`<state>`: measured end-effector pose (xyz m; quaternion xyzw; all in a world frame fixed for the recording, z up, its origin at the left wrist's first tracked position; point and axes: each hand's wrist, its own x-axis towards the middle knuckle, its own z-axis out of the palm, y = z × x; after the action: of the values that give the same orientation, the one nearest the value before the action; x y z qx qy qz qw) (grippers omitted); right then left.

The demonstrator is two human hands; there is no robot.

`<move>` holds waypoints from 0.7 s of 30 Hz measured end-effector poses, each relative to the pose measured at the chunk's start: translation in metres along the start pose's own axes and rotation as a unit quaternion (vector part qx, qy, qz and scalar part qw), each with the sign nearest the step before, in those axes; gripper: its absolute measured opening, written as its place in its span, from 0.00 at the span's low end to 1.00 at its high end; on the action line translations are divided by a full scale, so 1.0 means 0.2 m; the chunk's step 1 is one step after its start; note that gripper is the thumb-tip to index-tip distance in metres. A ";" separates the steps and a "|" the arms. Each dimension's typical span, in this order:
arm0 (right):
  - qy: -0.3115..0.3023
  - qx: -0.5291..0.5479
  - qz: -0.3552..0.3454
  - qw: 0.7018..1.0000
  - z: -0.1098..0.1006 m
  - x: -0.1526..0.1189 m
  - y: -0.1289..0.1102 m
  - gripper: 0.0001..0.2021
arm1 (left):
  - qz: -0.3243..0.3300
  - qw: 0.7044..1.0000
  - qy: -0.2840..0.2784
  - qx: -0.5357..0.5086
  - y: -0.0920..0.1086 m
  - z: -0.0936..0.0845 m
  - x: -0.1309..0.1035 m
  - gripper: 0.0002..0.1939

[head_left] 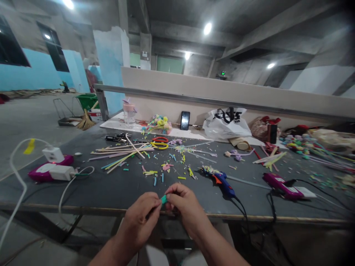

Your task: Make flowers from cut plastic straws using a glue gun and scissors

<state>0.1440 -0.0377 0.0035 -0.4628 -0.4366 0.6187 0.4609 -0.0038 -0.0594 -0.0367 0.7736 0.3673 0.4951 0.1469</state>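
Between my two hands, just over the table's front edge, is a small green piece (164, 199). My left hand (142, 216) pinches its left end, with the fingers curled together. From the other side, my right hand (186, 207) grips it between thumb and fingertips. Beyond the hands, short cut bits in yellow (181, 178), blue and pink lie scattered on the dark table (105, 192). A blue glue gun (226, 184) rests to the right of my right hand, its nozzle covered in small bits.
Scissors (160, 145) and long thin sticks (119, 151) lie farther back. Purple power strips (41, 173) sit at left and right, with cables over the front edge. A phone (185, 120), bottle (129, 114) and white bag (227, 123) stand along the back.
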 end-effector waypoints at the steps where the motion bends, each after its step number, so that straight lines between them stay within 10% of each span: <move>1: 0.003 -0.007 0.000 1.000 0.00 0.00 0.00 0.02 | -0.011 1.000 -0.002 -0.001 0.00 0.00 0.00 0.09; 6: -0.003 -0.043 -0.007 0.999 0.00 0.01 -0.01 0.02 | -0.192 0.975 0.000 -0.116 0.02 0.02 0.04 0.06; 10: -0.054 -0.035 -0.063 0.996 -0.03 0.00 -0.04 0.13 | -0.398 0.863 0.019 -0.311 0.02 0.01 0.09 0.08; 15: -0.067 -0.077 -0.088 0.991 -0.06 0.00 -0.04 0.15 | -0.409 0.794 0.024 -0.448 0.01 0.02 0.12 0.16; 21: -0.070 -0.087 -0.069 0.991 -0.06 0.00 -0.02 0.07 | -0.417 0.822 -0.004 -0.389 0.04 0.03 0.11 0.12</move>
<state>0.1556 -0.0346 0.0058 -0.4252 -0.5508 0.5764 0.4286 0.0096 -0.0478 -0.0200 0.4272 0.4312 0.4856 0.6291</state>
